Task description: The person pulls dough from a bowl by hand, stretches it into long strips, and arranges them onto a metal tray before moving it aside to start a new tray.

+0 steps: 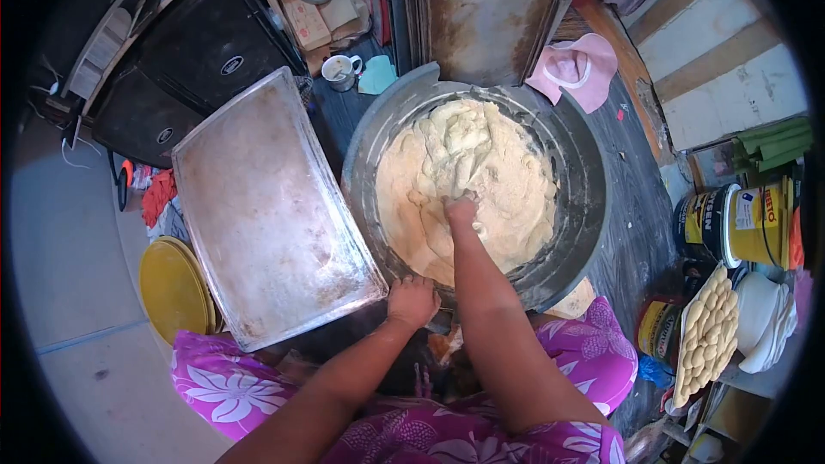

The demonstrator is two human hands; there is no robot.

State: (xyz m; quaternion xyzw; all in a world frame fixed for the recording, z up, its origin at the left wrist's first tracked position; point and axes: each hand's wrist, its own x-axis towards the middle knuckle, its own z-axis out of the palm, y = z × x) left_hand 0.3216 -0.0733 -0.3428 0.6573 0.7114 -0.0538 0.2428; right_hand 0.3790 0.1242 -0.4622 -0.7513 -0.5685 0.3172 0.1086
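Observation:
A large grey tub (584, 163) stands in front of me, holding a mass of pale dough (516, 180) with loose flour around it. My right hand (461, 209) is closed and pressed into the dough near the middle, and its fingertips are partly hidden in it. A thicker, wetter lump of dough rises just beyond that hand. At the tub's near rim, my left hand (413, 301) is closed over the edge. Beside it, on the left, lies a worn metal baking tray (271, 206), tilted against the tub.
Several baking trays (490, 17) stand upright behind the tub. A mug (341, 71) and a pink cap (577, 70) are near them. On the right are paint buckets (760, 219) and a board with small dough pieces (709, 335). Yellow lids (176, 288) lean at left.

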